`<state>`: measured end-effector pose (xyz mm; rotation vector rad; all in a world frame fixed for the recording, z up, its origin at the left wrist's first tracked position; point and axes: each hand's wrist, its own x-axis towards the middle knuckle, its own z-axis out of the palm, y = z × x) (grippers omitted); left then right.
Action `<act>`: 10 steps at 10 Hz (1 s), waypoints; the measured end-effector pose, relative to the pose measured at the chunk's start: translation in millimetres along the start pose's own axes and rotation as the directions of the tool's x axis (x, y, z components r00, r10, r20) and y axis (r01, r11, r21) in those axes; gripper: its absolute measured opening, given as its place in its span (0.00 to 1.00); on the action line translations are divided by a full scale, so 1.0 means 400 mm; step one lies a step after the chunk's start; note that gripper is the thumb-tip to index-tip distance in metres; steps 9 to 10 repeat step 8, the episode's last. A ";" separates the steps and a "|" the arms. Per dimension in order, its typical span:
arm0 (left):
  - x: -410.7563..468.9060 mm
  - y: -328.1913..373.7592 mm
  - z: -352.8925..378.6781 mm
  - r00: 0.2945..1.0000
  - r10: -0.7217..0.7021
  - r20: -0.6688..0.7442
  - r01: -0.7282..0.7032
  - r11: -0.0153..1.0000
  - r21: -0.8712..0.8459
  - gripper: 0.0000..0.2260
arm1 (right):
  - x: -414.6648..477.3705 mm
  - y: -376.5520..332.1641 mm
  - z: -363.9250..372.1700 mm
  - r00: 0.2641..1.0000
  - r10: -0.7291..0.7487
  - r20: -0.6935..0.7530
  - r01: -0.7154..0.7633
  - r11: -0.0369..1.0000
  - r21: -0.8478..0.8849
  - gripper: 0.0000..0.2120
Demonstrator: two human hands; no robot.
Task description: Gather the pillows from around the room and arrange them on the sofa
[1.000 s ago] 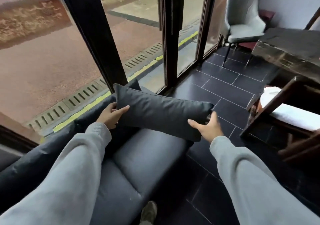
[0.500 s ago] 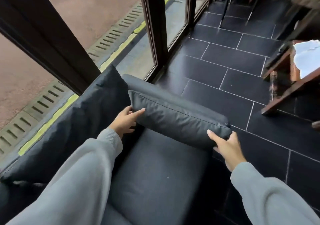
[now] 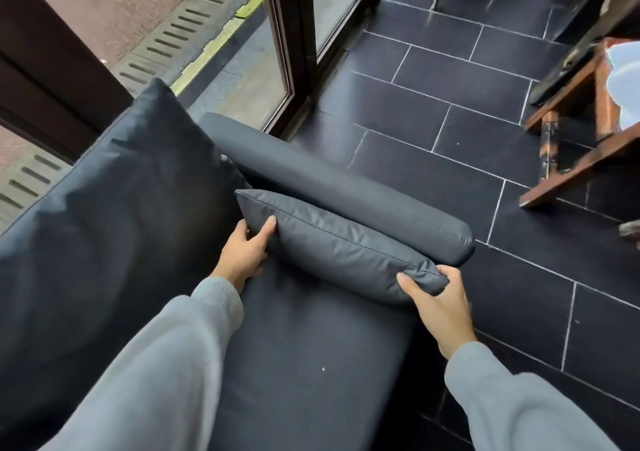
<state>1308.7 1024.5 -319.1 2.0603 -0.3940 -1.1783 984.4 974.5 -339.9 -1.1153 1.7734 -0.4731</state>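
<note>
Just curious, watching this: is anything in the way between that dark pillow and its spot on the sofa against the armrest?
Nothing visible. The pillow already leans against the armrest, its lower edge on the seat cushion. The left hand and right hand grip its two ends directly.

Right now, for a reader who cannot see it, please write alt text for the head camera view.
Two hands in grey sleeves, left hand and right hand, hold a long dark pillow by its ends against the sofa armrest. A large back cushion stands at left; dark floor tiles lie at right.
</note>
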 end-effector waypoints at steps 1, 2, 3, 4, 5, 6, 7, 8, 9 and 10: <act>0.032 0.011 0.003 1.000 -0.006 -0.023 0.008 0.994 0.108 0.19 | 0.005 0.010 0.015 1.000 -0.002 -0.026 0.001 1.000 -0.019 0.28; 0.050 0.029 0.014 0.999 -0.014 -0.050 0.022 0.989 0.149 0.23 | 0.000 0.006 0.031 0.998 0.036 -0.045 -0.037 0.999 -0.004 0.29; 0.069 0.034 0.036 0.994 -0.023 -0.107 0.040 0.987 0.155 0.24 | -0.003 0.001 0.046 0.997 0.047 -0.061 -0.049 0.998 -0.037 0.31; 0.071 0.032 0.049 0.989 -0.012 -0.151 0.051 0.965 0.258 0.32 | -0.010 -0.007 0.035 0.997 0.068 -0.042 -0.070 0.996 -0.049 0.34; 0.023 0.037 0.038 0.992 -0.048 -0.120 0.086 0.938 0.335 0.39 | -0.036 -0.024 0.002 0.998 0.069 0.003 -0.069 0.995 -0.069 0.44; -0.067 0.042 0.007 0.996 0.034 -0.080 0.015 0.841 0.541 0.41 | -0.086 -0.067 -0.033 0.998 -0.038 0.051 0.046 0.983 -0.177 0.52; -0.189 0.041 -0.027 0.984 0.161 -0.078 -0.044 0.637 0.770 0.40 | -0.144 -0.123 -0.064 0.980 -0.161 0.120 0.193 0.919 -0.344 0.51; -0.310 0.043 -0.060 0.966 0.235 -0.106 -0.042 0.547 0.836 0.39 | -0.224 -0.198 -0.097 0.938 -0.272 0.213 0.343 0.805 -0.484 0.49; -0.310 0.043 -0.060 0.966 0.235 -0.106 -0.042 0.547 0.836 0.39 | -0.224 -0.198 -0.097 0.938 -0.272 0.213 0.343 0.805 -0.484 0.49; -0.310 0.043 -0.060 0.966 0.235 -0.106 -0.042 0.547 0.836 0.39 | -0.224 -0.198 -0.097 0.938 -0.272 0.213 0.343 0.805 -0.484 0.49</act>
